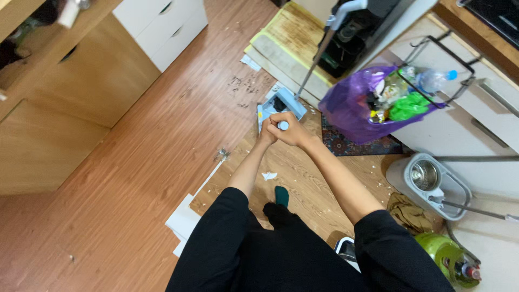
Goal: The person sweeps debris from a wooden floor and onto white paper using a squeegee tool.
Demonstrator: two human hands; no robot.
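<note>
both hands meet in front of the body above the wooden floor (135, 178). the right hand (294, 131) is curled tight around the top of a white handle end (283, 125), whose round tip shows between the fingers, and the left hand (266, 133) is closed against it just beside, on the same handle. right beyond the hands, low on the floor, sits a light blue dustpan (281, 103) with a long grey pole (319, 54) rising from it toward the top of the view. scattered crumbs (243, 85) and bits of paper lie on the floor near the dustpan. to the right hangs a purple rubbish bag (351, 111) stuffed with waste, a plastic bottle on top. further right stands a white mop bucket (432, 181), and a green container (446, 257) sits near the lower corner.
</note>
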